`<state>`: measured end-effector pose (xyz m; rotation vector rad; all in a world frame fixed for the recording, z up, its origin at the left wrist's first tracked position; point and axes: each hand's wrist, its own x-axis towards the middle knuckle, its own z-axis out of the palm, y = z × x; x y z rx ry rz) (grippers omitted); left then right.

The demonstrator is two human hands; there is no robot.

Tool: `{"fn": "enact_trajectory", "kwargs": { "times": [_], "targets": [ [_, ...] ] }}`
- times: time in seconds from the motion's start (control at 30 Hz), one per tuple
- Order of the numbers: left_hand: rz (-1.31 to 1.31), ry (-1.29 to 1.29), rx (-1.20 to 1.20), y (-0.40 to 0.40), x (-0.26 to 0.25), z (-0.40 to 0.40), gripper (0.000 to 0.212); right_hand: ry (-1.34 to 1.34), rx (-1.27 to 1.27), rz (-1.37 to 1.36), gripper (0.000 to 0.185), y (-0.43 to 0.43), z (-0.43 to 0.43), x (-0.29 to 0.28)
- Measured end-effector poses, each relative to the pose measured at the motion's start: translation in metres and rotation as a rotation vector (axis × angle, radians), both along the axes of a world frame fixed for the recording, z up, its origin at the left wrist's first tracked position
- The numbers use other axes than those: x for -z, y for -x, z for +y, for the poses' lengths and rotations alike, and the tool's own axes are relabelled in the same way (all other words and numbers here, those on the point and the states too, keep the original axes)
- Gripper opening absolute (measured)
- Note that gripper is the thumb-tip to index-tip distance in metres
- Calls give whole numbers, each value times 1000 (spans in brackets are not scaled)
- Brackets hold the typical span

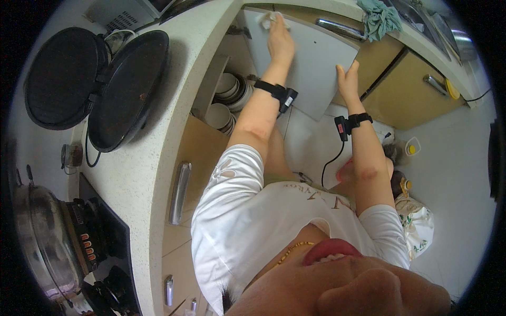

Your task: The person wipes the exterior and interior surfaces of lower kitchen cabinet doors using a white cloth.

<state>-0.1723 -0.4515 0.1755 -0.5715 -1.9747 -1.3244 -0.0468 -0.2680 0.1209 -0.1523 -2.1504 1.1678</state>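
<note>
A white cloth or tissue point(265, 19) lies under the fingers of my left hand point(281, 43), pressed to the inner face of an open cabinet door point(312, 59) near its upper left corner. At the door's right edge is my right hand point(348, 81), its thumb on the near face and the other fingers partly hidden. Both wrists wear black straps with small modules. Stacked bowls point(227, 85) stand inside the open cabinet, left of my left forearm.
An open black electric griddle point(126, 91) rests on the speckled counter point(174, 79) at left, beyond a steel pot point(43, 237) near a black cooktop point(114, 237). A green cloth point(379, 19) hangs over the counter edge. Bottles point(411, 149) and a white bag point(415, 225) stand right.
</note>
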Motion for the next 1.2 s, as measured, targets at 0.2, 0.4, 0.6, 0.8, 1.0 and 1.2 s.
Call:
{"fn": "enact_trajectory", "kwargs": {
  "times": [0.2,0.4,0.6,0.8,1.0,1.2],
  "targets": [
    [-84,-98,-82,41,-7,-30,43,69,-1,-56,42,3,-10,-6],
    [-54,-4,12,-32,65,35,47,-1,28,-26,41,7,2,1],
    [-298,-88,145,-51,112,37,48,0,-15,0,44,11,-4,-5],
    [-4,-19,56,-33,31,44,49,-1,41,4,44,5,3,9],
    [-151,-14,-7,-28,71,47,52,50,11,-6,41,6,1,1],
    [-701,-36,139,-20,143,12,52,-16,17,-4,41,10,-5,1]
  ]
}}
